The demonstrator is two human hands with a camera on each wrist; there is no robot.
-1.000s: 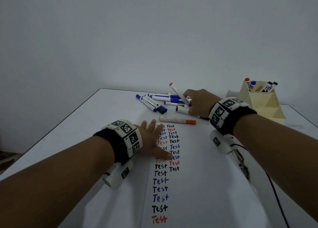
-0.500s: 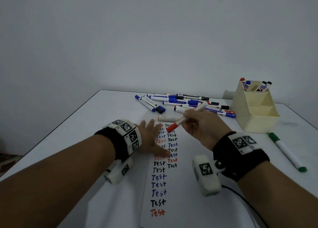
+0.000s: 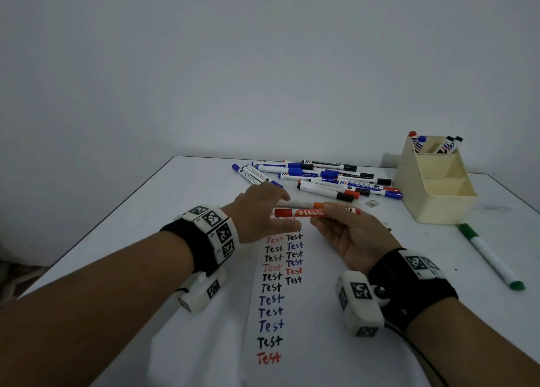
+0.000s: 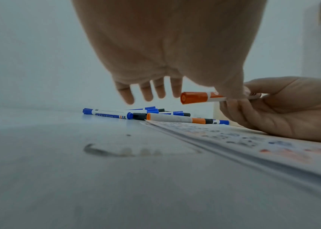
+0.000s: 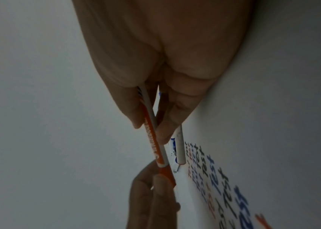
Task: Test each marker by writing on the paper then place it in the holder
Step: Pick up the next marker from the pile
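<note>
My right hand (image 3: pixel 336 226) grips an orange-red whiteboard marker (image 3: pixel 304 212) by its barrel and holds it level just above the top of the paper (image 3: pixel 309 313). The cap end points left. My left hand (image 3: pixel 263 214) hovers at that cap end with fingers straight and spread. Its thumb is close beside the cap (image 4: pixel 195 97), and no grip shows. In the right wrist view the marker (image 5: pixel 151 139) runs out between thumb and fingers toward my left hand (image 5: pixel 155 198). The cream holder (image 3: pixel 438 208) stands at the right with several markers (image 3: pixel 420 144) in its back compartment.
A pile of blue, black and red markers (image 3: pixel 321 179) lies behind my hands. An orange marker (image 3: pixel 304 204) lies just past the paper's top edge. A green marker (image 3: pixel 491 258) lies right of the holder's front. The table's left edge (image 3: pixel 117 211) runs diagonally.
My right hand brought the marker back from the pile and turned it level over the paper. My left hand lifted off the paper and moved up to the cap end.
</note>
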